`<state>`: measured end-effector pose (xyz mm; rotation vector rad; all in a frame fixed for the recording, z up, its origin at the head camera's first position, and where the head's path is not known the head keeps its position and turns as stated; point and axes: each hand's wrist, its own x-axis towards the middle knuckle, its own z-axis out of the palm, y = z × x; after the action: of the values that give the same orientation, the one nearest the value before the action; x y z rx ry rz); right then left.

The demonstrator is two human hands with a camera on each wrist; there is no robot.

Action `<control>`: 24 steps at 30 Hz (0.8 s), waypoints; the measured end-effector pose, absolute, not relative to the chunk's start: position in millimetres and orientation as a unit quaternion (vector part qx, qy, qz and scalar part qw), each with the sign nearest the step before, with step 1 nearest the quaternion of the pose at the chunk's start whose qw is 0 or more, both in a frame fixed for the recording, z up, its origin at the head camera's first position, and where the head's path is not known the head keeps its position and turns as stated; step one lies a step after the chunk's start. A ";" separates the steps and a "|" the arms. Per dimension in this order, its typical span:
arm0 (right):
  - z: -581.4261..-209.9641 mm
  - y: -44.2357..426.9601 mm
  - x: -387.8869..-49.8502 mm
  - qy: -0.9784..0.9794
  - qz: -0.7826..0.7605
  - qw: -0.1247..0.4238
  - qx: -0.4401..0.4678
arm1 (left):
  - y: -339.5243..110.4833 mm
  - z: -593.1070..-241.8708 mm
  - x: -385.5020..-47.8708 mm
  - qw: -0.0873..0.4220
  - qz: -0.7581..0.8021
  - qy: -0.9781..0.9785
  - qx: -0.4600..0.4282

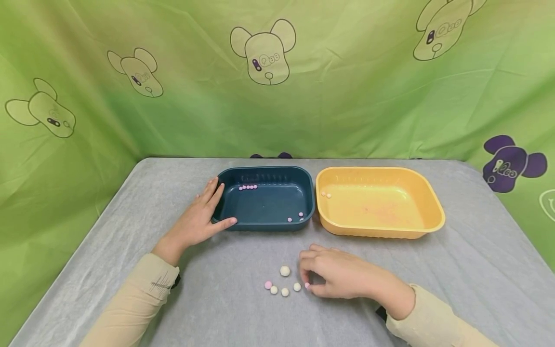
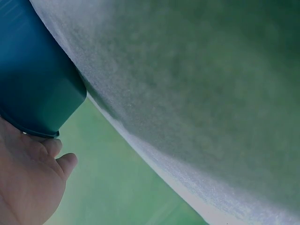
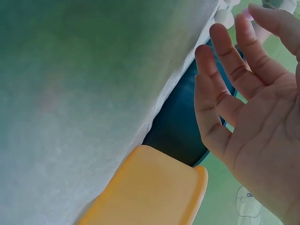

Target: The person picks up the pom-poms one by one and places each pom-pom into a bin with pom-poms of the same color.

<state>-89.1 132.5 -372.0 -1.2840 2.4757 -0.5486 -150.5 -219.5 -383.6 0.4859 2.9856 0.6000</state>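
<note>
My left hand [image 1: 196,219] rests on the left end of a dark blue basin [image 1: 264,227], its fingers spread along the rim and thumb over the front edge. In the left wrist view, the hand [image 2: 30,173] touches the basin's rim. My right hand [image 1: 336,272] pinches a small pink ball [image 1: 307,286] between thumb and index finger, low over the table. The right wrist view shows this pink ball [image 3: 247,14] at the fingertips, the other fingers loosely bent. To the hand's left lie several white balls [image 1: 284,271] and another pink ball [image 1: 268,285].
Inside the blue basin, several pink balls [image 1: 248,187] line the back left, with a few more [image 1: 289,220] at the front right. A yellow basin [image 1: 377,231] stands right beside it, with two pale balls [image 1: 328,196] at its left. Grey cloth [image 1: 225,313] covers the table.
</note>
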 end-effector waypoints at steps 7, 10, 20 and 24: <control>-370.6 133.2 -89.6 0.860 -0.196 0.133 -0.452 | -218.9 -384.1 -150.5 0.029 0.195 0.967 0.159; -369.5 133.1 -89.9 0.860 -0.196 0.132 -0.452 | -218.9 -384.3 -150.6 0.031 0.195 0.967 0.158; -364.7 132.4 -92.9 0.854 -0.209 0.138 -0.456 | -219.7 -384.7 -150.9 0.031 0.198 0.967 0.157; -359.7 132.6 -94.6 0.855 -0.212 0.134 -0.455 | -219.9 -384.5 -150.7 0.033 0.198 0.967 0.155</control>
<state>-94.6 132.6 -359.7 -1.3184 2.4777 -0.6148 -150.7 -219.9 -384.5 0.4773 2.9765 0.6105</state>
